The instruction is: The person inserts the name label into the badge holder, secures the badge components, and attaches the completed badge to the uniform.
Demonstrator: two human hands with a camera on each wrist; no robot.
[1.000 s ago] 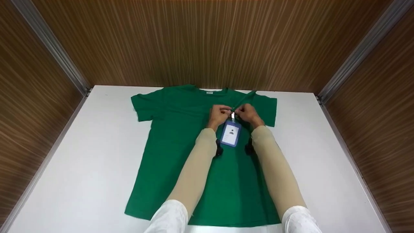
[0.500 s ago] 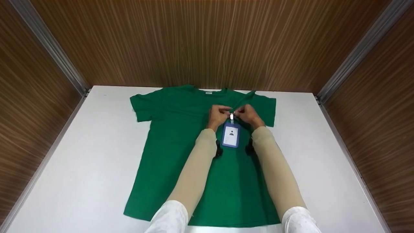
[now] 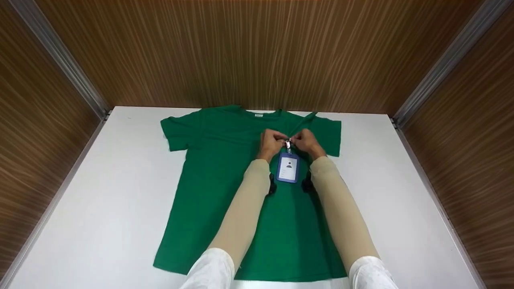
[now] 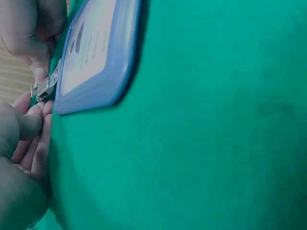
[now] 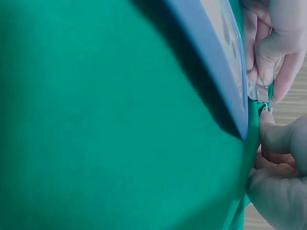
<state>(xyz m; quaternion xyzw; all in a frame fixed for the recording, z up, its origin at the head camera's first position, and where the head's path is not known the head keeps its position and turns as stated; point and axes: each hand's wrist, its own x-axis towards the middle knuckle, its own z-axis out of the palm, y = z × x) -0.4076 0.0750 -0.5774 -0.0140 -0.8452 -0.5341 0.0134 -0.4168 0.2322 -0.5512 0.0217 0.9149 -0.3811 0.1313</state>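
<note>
A green T-shirt (image 3: 217, 188) lies spread out, with a blue-framed ID badge (image 3: 288, 167) over its chest. The badge hangs from a shiny metal clip (image 4: 46, 86). Left of the clip, my left hand (image 3: 270, 143) pinches a small fold of shirt cloth between thumb and fingers. My right hand (image 3: 307, 142) has its thumb and fingers at the clip's other side, pinching its metal end. A thin pin-like wire (image 5: 272, 103) shows between the two thumbs. Fingers partly hide the clip, so whether the pin passes through the cloth cannot be told.
The shirt rests on a white table (image 3: 92, 192) with wood-grain panels (image 3: 225, 52) behind and at both sides. One narrow strip of green cloth (image 3: 305, 122) rises in a ridge toward the shoulder. Dark wrist cameras (image 3: 272, 185) hang under the forearms.
Both hands stay at the clip with only slight finger shifts. The badge has swung from a tilt to nearly straight, and its clip sits a little lower.
</note>
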